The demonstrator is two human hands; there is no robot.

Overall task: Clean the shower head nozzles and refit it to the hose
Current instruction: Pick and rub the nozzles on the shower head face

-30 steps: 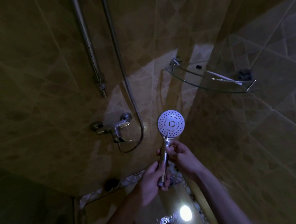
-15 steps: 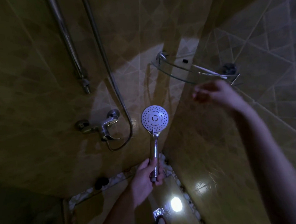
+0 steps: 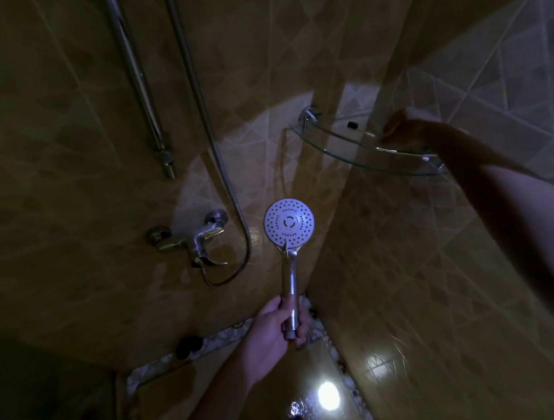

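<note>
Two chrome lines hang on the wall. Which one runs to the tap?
The thinner hose on the right: it loops under into the tap. The thicker one just ends in a bare fitting above it.

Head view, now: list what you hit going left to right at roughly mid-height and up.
Mixer tap → loose hose end fitting → hose loop → shower head held by the left hand → glass corner shelf → right hand reaching onto the shelf.
</note>
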